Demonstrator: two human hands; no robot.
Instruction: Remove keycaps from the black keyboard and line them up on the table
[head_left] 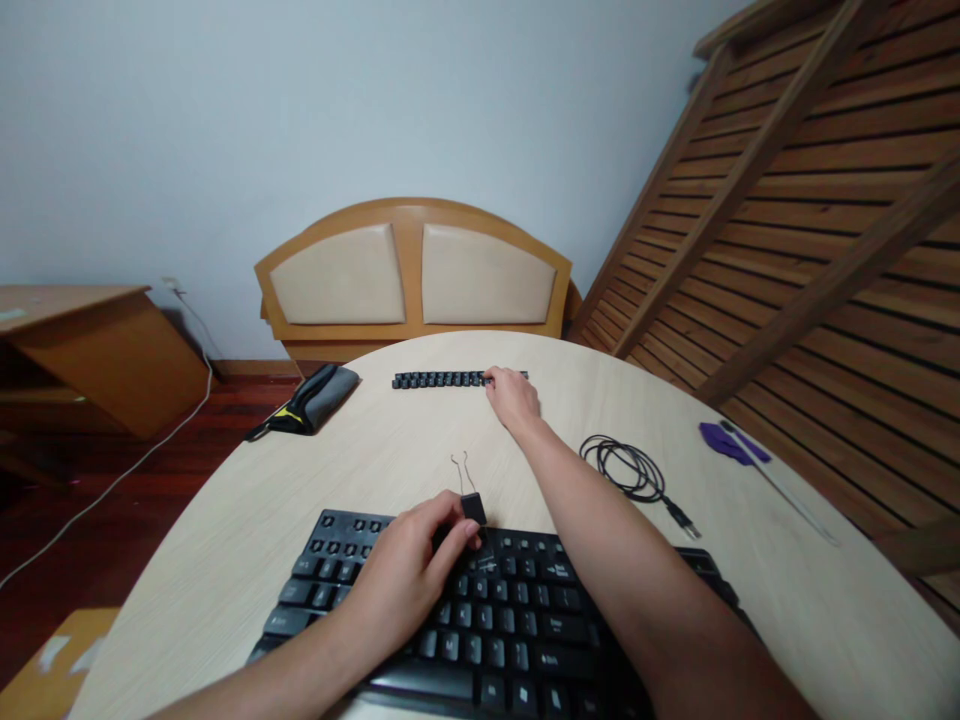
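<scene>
My left hand (420, 548) is closed around a keycap puller (473, 508), a black block with two thin wires pointing away from me. It rests over the top rows of a black keyboard (420, 682), where several key positions at the upper left show bare sockets. Farther off, my right hand (514, 395) reaches across the table, thumb and fingers pinched at the right part of a double row of black keycaps (439, 380). The keycap between those fingertips is mostly hidden. My right forearm covers part of the keyboard's right side.
A coiled black USB cable (626, 470) lies right of my forearm. Beyond it are a purple cloth (724, 443) and a thin white stick with a dark end (787, 487). A folded black and grey pouch (315, 400) sits at the table's left edge.
</scene>
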